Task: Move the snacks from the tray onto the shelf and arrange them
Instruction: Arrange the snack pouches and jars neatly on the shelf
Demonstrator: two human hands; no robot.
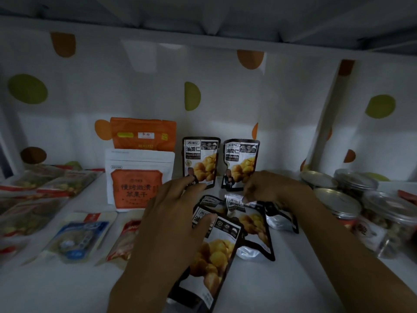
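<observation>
black-and-white chestnut pouches (199, 162) with yellow kernels, orange bag (143, 134), white pouch (138, 177) with orange panel, white backing (225, 98) with orange, green, brown dots, silver-lidded clear jars (340, 199)

The left hand (171, 213) covers a lower corner of the left standing pouch (200, 159). The front pouch (214, 256) runs off the bottom edge. The right hand (270, 190) hides its own fingertips. The left-side packets (33, 188) are blurred.

2 upright pouches (199, 161) behind fallen pouches (255, 224), jars (338, 202) right, flat packets (76, 236) left
</observation>
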